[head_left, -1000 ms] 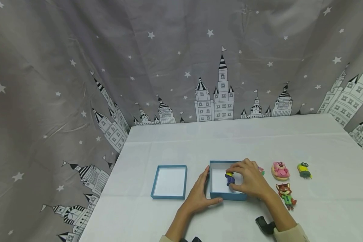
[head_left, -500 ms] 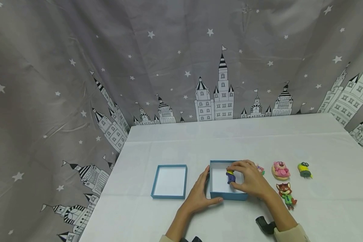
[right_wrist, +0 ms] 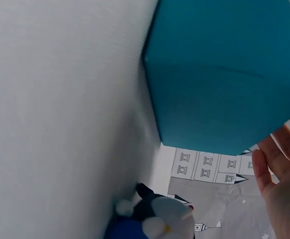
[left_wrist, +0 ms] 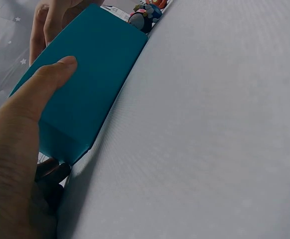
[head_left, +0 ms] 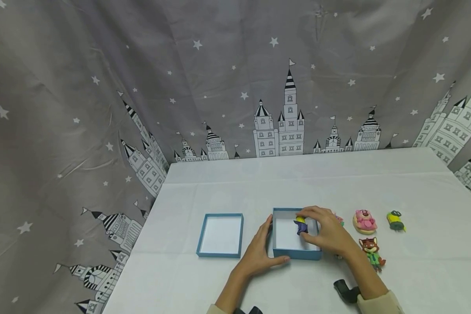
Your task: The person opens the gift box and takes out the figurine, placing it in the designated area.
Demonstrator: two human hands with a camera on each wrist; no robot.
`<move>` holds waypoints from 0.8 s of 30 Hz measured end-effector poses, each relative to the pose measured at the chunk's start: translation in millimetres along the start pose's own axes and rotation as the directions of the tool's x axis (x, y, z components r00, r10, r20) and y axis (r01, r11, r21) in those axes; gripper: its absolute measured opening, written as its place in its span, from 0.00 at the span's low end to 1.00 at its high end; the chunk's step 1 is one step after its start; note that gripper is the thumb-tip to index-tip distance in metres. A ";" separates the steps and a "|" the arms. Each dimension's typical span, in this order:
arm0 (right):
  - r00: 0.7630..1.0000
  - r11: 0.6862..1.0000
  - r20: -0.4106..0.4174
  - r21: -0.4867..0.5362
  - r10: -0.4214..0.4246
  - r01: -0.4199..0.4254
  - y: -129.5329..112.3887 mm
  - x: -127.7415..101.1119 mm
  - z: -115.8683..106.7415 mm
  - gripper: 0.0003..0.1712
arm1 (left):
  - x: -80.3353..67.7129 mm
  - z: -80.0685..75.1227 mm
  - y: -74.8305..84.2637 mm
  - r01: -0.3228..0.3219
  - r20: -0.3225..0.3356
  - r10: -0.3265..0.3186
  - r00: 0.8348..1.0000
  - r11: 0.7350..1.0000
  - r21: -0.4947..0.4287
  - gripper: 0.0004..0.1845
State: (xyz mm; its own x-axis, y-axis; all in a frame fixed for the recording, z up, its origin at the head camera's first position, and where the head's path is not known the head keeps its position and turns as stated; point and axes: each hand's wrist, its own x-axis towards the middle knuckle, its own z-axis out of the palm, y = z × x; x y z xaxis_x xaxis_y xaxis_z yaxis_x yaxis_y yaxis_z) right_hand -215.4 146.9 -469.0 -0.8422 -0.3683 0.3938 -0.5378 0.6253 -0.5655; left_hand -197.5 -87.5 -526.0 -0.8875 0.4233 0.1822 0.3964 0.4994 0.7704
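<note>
My right hand (head_left: 329, 231) pinches a small yellow and purple-blue toy figure (head_left: 301, 224) between thumb and fingers, over the inside of a shallow blue box (head_left: 297, 254) with a white interior. Whether the figure touches the box floor I cannot tell. Around the box's near left corner, my left hand (head_left: 257, 254) lies with long fingers along the left wall and the thumb against the front wall. That thumb (left_wrist: 60, 69) rests on the teal-looking side in the left wrist view. The right hand covers part of the box's right side.
Left of the box lies a blue-rimmed lid (head_left: 220, 254). On the right are a pink bear (head_left: 364, 221), a yellow-green goggled figure (head_left: 396, 221), a fox figure (head_left: 370, 253) and a partly hidden pink-green toy (head_left: 339, 220). The right wrist view shows a black, white and blue toy (right_wrist: 165, 216).
My right hand has shifted the toy figure slightly right and toward the far side within the box, turning it a little. The left hand and the box have stayed in place.
</note>
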 end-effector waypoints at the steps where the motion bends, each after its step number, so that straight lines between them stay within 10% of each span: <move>1: 1.000 1.000 -0.008 0.007 -0.003 0.003 0.0 -0.3 -1.3 0.28 | 0.1 0.1 0.0 0.001 0.001 -0.001 1.000 1.000 -0.001 0.60; 9: 0.990 0.996 -0.105 -0.015 -0.093 0.092 7.1 -4.3 -16.0 0.28 | 1.2 0.3 0.5 -0.005 -0.002 0.005 1.000 1.000 0.004 0.60; 24: 0.981 0.992 -0.155 -0.028 0.118 -0.124 13.9 -34.6 -67.4 0.42 | 0.2 -0.2 -0.5 -0.006 -0.010 0.006 1.000 1.000 0.017 0.61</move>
State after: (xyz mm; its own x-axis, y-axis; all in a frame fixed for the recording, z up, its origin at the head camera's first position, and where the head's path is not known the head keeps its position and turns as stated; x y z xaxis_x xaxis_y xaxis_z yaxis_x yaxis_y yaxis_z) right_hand -191.2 214.7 -441.6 -0.8836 -0.1808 0.4319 -0.4282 0.6852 -0.5892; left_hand -198.0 -87.8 -526.3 -0.8871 0.4192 0.1930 0.4059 0.5096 0.7587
